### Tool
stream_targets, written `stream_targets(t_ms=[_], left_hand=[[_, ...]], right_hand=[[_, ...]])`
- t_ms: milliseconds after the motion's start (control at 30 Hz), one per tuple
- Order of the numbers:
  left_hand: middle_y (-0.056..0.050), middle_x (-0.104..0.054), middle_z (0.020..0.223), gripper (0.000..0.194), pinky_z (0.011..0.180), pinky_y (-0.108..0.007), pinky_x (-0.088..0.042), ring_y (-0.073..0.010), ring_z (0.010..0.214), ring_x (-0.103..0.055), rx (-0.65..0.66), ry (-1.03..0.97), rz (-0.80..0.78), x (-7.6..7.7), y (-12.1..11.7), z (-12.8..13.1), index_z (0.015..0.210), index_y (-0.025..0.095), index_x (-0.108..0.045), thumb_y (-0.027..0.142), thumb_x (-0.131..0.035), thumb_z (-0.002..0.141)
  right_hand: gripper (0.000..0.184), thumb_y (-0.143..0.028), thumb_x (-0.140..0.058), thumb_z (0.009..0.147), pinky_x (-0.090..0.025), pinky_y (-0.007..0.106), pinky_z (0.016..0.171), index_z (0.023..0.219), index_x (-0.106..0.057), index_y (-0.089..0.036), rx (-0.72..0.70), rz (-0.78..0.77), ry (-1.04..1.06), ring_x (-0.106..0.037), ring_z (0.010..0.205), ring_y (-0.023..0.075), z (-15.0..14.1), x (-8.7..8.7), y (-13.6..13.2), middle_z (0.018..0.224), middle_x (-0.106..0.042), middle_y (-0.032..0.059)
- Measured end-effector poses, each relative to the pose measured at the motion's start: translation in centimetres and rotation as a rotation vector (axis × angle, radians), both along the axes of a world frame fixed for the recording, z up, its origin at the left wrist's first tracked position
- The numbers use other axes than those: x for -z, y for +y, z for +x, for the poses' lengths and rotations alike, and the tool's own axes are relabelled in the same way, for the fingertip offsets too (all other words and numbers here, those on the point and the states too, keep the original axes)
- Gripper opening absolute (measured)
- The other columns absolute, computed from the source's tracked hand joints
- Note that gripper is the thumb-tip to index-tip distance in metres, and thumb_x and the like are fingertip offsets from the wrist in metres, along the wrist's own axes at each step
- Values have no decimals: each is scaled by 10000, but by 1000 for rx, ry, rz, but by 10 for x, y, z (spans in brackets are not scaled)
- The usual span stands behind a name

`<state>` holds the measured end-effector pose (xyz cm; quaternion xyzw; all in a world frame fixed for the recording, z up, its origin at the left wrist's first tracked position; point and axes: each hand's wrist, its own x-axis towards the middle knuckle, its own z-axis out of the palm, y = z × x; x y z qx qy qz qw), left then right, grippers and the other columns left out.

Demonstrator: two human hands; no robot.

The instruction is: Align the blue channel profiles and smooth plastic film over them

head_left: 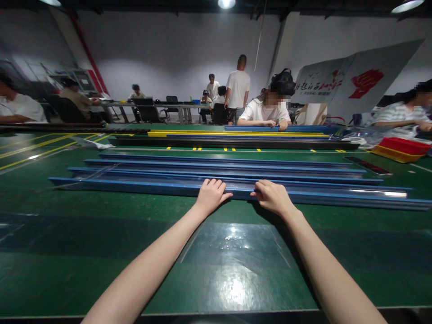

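Observation:
A long blue channel strip, the nearest of several, lies across the green table. My left hand rests on its near edge, the fingers hooked over the rim and the thumb pointing right. To the right, my right hand grips the same strip, with its fingers curled over the rim and the thumb held close. My fingertips are partly hidden inside the channel. Just behind lie more blue channel strips, roughly parallel to it. In front of my hands, a clear plastic sheet lies flat and reflects light.
Farther back are a yellow strip and a black strip. On the right are a dark phone-like slab and a red bin. Across the green table, a person wearing a headset leans over a blue strip.

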<state>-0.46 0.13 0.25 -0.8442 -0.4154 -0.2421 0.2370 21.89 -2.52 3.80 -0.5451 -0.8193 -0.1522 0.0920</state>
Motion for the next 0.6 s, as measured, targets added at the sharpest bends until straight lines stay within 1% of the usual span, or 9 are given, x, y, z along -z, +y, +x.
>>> stream_targets(t_ms=[133,267,367,500,600], left_hand=[[-63,-616,804,357,675,-320,-301,-196,759,-521,1,8,-12,0,0,0,817,160,-569,498,-455,828],[-58,-620,780,361,656,-318,-292,-191,738,-523,7,13,-22,1,0,0,792,160,-564,495,-437,839],[-52,-626,770,357,652,-315,-288,-188,731,-526,15,6,-14,1,0,0,779,158,-560,487,-438,842],[-49,-631,762,349,649,-313,-289,-188,726,-529,24,-4,-10,1,0,0,764,160,-557,480,-443,843],[-49,-630,751,355,645,-314,-289,-188,719,-531,26,-8,-16,1,0,0,755,162,-557,482,-434,847]], right_hand=[[268,-404,-411,853,-292,253,592,809,-560,-185,-4,4,24,-553,813,180,1,1,-1,846,-625,56],[300,-431,-398,855,-324,248,633,877,-558,-179,14,-33,57,-561,813,181,3,1,-2,882,-626,66],[298,-407,-372,870,-337,243,661,923,-554,-177,8,-71,81,-563,811,175,4,3,-1,901,-625,71],[280,-327,-333,888,-342,242,685,957,-560,-179,-30,-120,63,-562,818,168,1,6,0,916,-625,76],[293,-326,-337,884,-350,246,696,995,-564,-179,-34,-130,58,-567,830,173,-2,8,1,937,-625,81]])
